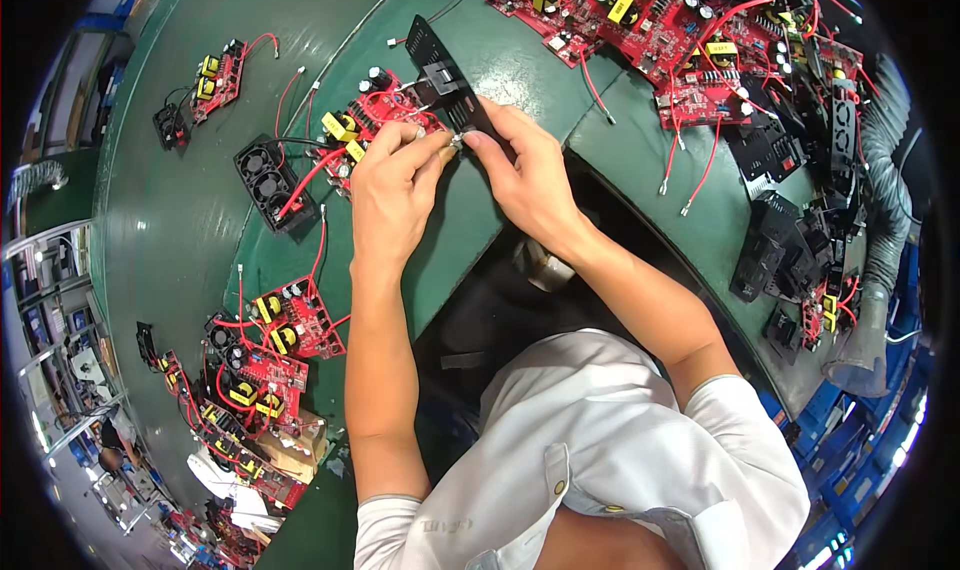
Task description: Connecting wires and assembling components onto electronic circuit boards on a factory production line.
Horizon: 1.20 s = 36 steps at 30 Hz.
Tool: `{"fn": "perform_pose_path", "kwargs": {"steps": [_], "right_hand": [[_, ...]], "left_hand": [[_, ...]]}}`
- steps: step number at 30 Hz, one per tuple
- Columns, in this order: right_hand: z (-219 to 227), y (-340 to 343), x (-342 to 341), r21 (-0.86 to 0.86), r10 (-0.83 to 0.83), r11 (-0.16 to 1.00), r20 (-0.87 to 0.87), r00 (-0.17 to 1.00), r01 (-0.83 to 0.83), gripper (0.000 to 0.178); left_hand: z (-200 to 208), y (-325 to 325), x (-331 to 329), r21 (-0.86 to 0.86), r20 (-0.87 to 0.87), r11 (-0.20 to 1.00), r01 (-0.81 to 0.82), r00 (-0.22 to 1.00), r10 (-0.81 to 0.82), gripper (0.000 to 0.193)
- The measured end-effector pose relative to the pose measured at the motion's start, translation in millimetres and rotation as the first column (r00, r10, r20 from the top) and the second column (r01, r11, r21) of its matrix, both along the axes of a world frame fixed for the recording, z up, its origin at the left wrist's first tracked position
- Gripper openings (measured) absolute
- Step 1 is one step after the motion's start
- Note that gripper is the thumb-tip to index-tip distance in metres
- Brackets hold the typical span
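My right hand (528,173) grips the lower end of a black slotted panel (432,58), which stands tilted on edge and carries a dark socket (440,78) on its face. My left hand (392,192) is closed in a pinch at the panel's lower edge, on a small pale wire terminal (457,141) between the fingertips of both hands. Just beyond the left fingers lies a red circuit board (372,110) with yellow-wrapped coils and red wires. The left hand hides part of this board. A black double fan (272,182) sits beside it, joined by wires.
More red boards are heaped at the back right (690,45) and near left (270,380). One small board (222,82) lies far left with a fan (171,126). Black panels (785,240) and a grey flexible duct (884,160) stand right. Green bench mats (470,255) bear the work.
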State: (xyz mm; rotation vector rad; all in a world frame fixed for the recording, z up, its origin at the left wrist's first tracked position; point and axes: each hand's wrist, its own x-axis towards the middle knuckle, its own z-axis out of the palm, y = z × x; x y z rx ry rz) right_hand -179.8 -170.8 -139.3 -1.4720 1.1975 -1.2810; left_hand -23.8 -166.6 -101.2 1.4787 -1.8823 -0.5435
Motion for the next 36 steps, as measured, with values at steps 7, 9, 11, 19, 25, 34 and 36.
{"fn": "perform_pose_path", "kwargs": {"steps": [7,9,11,19,25,34,36], "right_hand": [[0,0,1,-0.138,-0.028,0.99,-0.073,0.997,0.018,0.034],[4,0,0,-0.08,-0.008,0.997,-0.061,0.998,0.003,0.033],[0,-1,0,-0.13,-0.023,0.991,-0.082,0.996,0.012,0.033],[3,0,0,-0.066,-0.008,0.998,-0.072,0.997,0.003,0.034],[-2,-1,1,-0.165,-0.025,0.986,-0.105,0.994,0.007,0.036],[4,5,7,-0.22,-0.07,0.975,-0.254,0.965,0.013,0.04],[3,2,2,-0.18,-0.028,0.984,-0.224,0.974,-0.014,0.04]], "left_hand": [[-1,1,1,0.015,0.017,1.0,-0.007,1.0,0.007,0.02],[-4,0,3,-0.021,-0.006,1.0,0.01,1.0,-0.01,0.019],[-2,-1,2,-0.011,-0.001,1.0,0.01,1.0,-0.01,0.019],[-2,1,3,0.001,0.007,1.0,0.012,1.0,-0.012,0.019],[-5,-1,1,0.014,0.021,1.0,-0.002,1.0,0.002,0.018],[-6,-6,1,-0.102,0.113,0.994,0.047,0.993,-0.035,0.012],[-5,-5,4,-0.071,0.14,0.996,0.056,0.989,-0.046,0.019]]}}
